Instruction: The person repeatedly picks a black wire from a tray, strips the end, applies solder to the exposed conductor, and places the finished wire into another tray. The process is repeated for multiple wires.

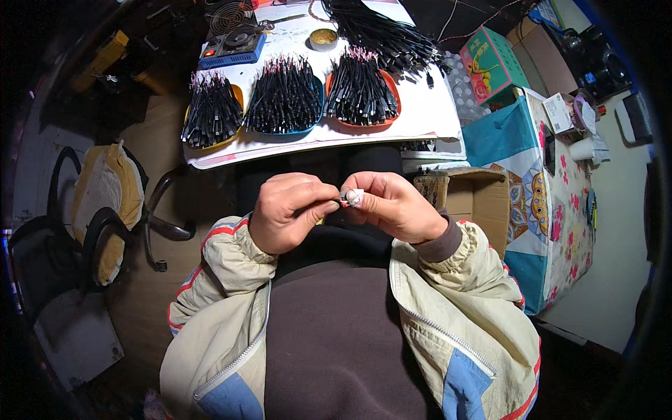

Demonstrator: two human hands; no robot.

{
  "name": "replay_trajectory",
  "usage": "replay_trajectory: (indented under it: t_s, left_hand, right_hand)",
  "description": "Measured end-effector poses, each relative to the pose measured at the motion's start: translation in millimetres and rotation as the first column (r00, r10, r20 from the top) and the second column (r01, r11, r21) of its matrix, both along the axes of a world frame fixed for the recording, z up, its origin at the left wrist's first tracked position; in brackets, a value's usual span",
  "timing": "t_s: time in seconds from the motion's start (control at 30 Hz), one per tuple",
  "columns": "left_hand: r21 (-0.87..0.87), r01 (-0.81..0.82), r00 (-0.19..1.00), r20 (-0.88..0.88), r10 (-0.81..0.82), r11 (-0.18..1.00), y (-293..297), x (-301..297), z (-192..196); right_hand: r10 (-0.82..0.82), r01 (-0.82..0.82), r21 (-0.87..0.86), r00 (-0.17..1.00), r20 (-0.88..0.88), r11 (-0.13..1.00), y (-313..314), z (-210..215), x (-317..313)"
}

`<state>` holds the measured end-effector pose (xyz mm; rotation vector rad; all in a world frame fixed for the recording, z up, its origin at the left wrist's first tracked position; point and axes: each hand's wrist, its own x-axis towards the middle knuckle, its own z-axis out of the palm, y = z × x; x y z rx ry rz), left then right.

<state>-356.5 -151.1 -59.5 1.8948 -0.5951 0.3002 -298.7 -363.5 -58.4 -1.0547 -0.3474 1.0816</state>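
Note:
My left hand (pixel 288 211) and my right hand (pixel 393 205) meet in front of my body, fingertips almost touching. Thumb and forefinger of the left hand are closed on a small wire end (pixel 343 204), dark with a bit of red. The right hand's thumb and forefinger pinch at the same spot, and its thumb has a white wrapping (pixel 355 197) near the tip. Most of the small piece is hidden by the fingers. Beyond the hands, bundles of short black cables with pink wire ends fill a yellow tray (pixel 239 94), a blue tray (pixel 292 130) and an orange-red tray (pixel 396 105).
On the white table (pixel 427 105) stand a small blue hotplate (pixel 234 47) and a round tin (pixel 323 39). A heap of long black cables (pixel 381 31) lies at the back. An open cardboard box (pixel 483 203) is at right, an office chair (pixel 105 203) at left.

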Motion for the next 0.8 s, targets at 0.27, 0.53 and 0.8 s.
replay_trajectory:
  t_s: [0.27, 0.53, 0.8]
  left_hand:
    - [-0.705, -0.087, 0.837, -0.434, -0.332, 0.704, -8, -11, -16]
    - [-0.565, -0.045, 0.859, -0.443, -0.257, 0.824, -9, -17, -6]
    - [-0.450, -0.062, 0.901, -0.409, -0.144, 0.891, -7, -15, -9]
  right_hand:
    - [-0.246, 0.332, 0.231, 0.002, 0.969, 0.915, 4, 7, -8]
    - [-0.178, 0.221, 0.106, 0.336, 0.925, 0.969, -2, 12, -9]
    - [-0.157, 0.149, 0.060, 0.974, 0.162, 0.987, -1, -2, -10]
